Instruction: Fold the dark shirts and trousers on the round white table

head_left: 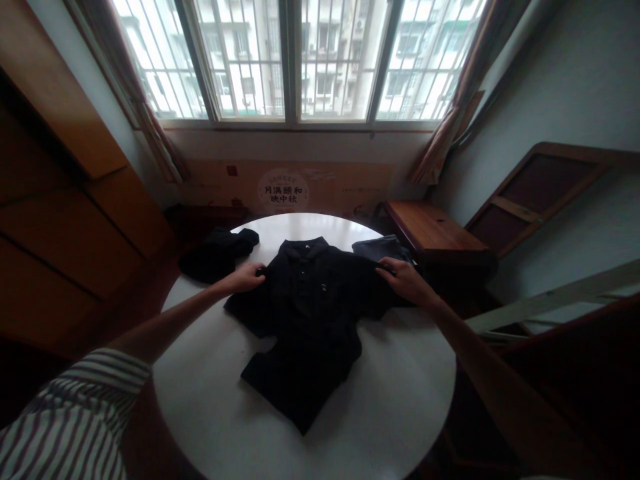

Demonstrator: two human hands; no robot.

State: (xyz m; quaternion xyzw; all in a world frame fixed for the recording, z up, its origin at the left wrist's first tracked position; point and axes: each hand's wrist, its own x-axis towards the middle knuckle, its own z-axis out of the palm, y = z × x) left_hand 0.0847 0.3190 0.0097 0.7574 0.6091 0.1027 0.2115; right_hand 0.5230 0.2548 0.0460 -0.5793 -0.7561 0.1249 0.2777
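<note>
A black polo shirt (310,313) lies front side up on a round white table (400,387), its collar toward the window and its lower part rumpled and twisted toward me. With fingers pinched, my left hand (247,277) grips the shirt near the left sleeve and shoulder. On the other side, my right hand (403,277) pinches the cloth at the top of the right sleeve. The shirt's placket buttons and a small light chest mark face up.
A heap of dark clothing (215,253) sits at the table's far left. Folded dark cloth (377,247) lies at the far right, behind the shirt. Beyond the table stand a wooden desk (435,227) and, at left, wooden cabinets (85,213). A barred window is ahead.
</note>
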